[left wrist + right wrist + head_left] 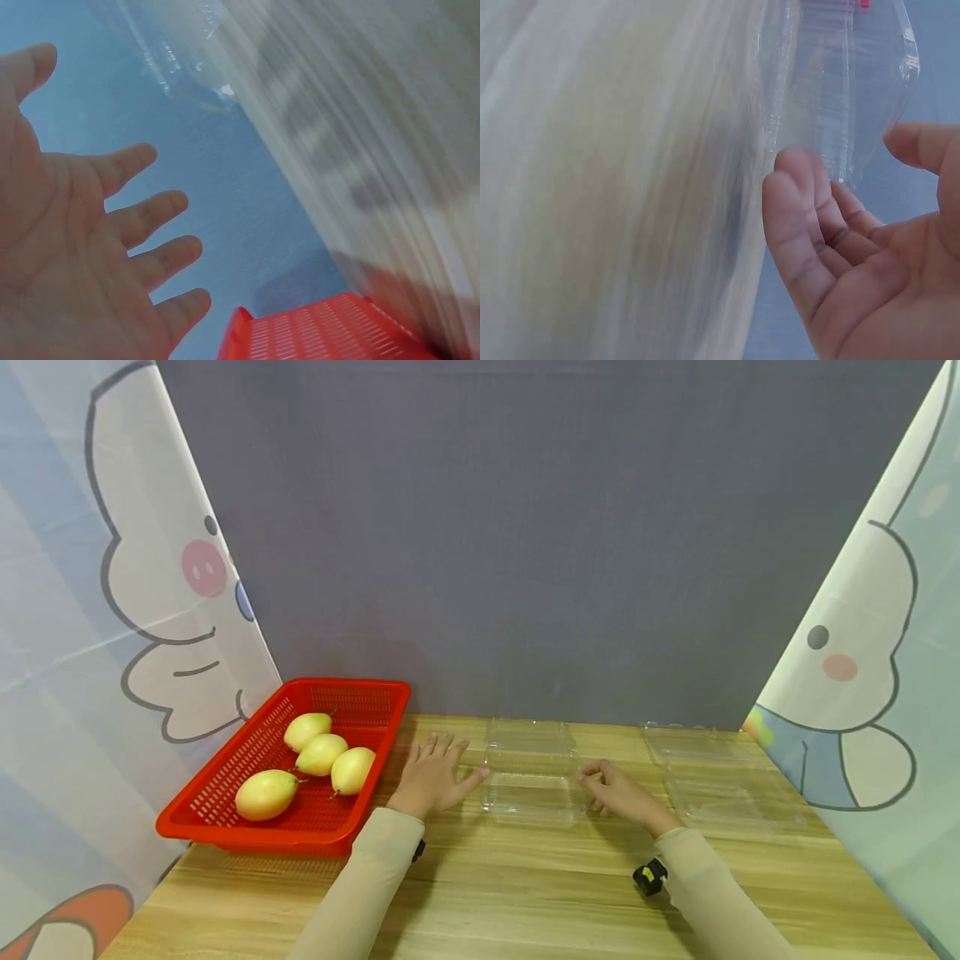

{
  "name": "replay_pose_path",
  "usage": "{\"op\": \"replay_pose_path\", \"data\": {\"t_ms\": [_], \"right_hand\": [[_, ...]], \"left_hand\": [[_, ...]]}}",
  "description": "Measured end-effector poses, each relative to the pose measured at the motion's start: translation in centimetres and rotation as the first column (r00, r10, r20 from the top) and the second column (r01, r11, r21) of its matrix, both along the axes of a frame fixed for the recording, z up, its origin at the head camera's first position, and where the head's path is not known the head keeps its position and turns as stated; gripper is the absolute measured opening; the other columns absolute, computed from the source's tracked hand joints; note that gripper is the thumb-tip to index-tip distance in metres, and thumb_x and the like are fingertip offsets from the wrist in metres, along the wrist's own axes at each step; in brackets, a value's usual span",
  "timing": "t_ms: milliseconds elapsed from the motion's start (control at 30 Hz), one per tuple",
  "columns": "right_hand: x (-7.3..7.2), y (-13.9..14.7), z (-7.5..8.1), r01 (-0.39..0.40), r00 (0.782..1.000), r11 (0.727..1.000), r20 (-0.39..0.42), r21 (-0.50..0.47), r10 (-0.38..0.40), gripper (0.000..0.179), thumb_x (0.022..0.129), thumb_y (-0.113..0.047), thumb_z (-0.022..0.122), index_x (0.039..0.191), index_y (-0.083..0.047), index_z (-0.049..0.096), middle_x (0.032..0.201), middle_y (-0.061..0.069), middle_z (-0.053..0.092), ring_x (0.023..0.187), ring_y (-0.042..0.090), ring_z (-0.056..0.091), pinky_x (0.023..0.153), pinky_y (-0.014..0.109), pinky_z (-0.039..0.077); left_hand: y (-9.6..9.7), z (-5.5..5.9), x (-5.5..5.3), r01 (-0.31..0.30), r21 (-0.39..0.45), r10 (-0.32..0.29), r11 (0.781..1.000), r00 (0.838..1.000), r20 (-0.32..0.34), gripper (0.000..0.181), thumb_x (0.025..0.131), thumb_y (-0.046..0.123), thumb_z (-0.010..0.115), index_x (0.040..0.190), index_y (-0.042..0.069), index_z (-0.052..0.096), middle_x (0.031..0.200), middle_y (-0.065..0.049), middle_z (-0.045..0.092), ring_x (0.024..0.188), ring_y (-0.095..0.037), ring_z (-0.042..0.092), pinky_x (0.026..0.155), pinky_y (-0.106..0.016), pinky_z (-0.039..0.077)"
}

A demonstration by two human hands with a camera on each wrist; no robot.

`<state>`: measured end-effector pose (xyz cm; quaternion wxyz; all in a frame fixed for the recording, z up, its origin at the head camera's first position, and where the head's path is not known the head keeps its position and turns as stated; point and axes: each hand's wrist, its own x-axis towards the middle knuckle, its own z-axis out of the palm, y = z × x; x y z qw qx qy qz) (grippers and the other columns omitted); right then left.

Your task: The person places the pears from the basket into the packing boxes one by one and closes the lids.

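Observation:
A clear plastic clamshell box (528, 793) lies opened on the wooden table, its lid (529, 737) folded back toward the grey backdrop. To its left is my left hand (435, 777), palm down, fingers spread and thumb pointing at the box's left edge; in the left wrist view the palm (67, 240) holds nothing. At the box's right side, my right hand (618, 793) has loosely bent fingers. The right wrist view shows its thumb (922, 146) apart from the fingers, close to the clear plastic (817, 82); whether it touches is unclear.
At the left, a red plastic basket (397, 718) holds several yellow oval fruits (267, 794) with thin stems. A second clear plastic box (727, 789) lies opened at the right. A grey backdrop (487, 543) stands behind the table (495, 893), with printed cloth at both sides.

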<state>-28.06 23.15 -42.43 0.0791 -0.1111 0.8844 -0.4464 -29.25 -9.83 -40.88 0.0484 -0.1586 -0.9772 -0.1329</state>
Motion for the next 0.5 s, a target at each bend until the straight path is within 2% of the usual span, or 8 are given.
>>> {"op": "replay_pose_path", "data": {"t_ms": [167, 367, 500], "right_hand": [[0.0, -0.1, -0.2, -0.035, 0.997, 0.995, 0.062, -0.091, 0.041, 0.040, 0.107, -0.024, 0.046, 0.128, 0.011, 0.046, 0.083, 0.012, 0.057, 0.072, 0.022, 0.062, 0.063, 0.037, 0.056], [-0.5, 0.0, -0.9, -0.014, 0.990, 0.987, 0.135, -0.162, 0.036, 0.037, 0.108, -0.025, 0.045, 0.123, 0.010, 0.046, 0.080, 0.010, 0.056, 0.067, 0.018, 0.058, 0.060, 0.032, 0.055], [-0.6, 0.0, -1.1, -0.007, 0.985, 0.976, 0.169, -0.217, 0.045, 0.041, 0.108, -0.025, 0.045, 0.124, 0.012, 0.044, 0.081, 0.009, 0.057, 0.066, 0.017, 0.056, 0.060, 0.031, 0.055]], "left_hand": [[0.0, 0.4, 0.1, 0.017, -0.020, -0.017, 1.000, 1.000, 0.003, 0.077, 0.097, 0.068, 0.043, 0.153, 0.015, 0.044, 0.158, -0.018, 0.033, 0.148, -0.042, 0.019, 0.116, -0.063, 0.014], [0.0, 1.2, 0.6, 0.029, -0.042, -0.028, 0.999, 1.000, 0.009, 0.078, 0.096, 0.070, 0.040, 0.153, 0.016, 0.044, 0.158, -0.017, 0.034, 0.148, -0.041, 0.019, 0.117, -0.061, 0.013], [0.0, 1.6, 0.7, 0.037, -0.070, -0.039, 0.997, 0.999, -0.019, 0.074, 0.097, 0.068, 0.042, 0.150, 0.016, 0.048, 0.155, -0.017, 0.039, 0.147, -0.040, 0.025, 0.117, -0.061, 0.016]]}}
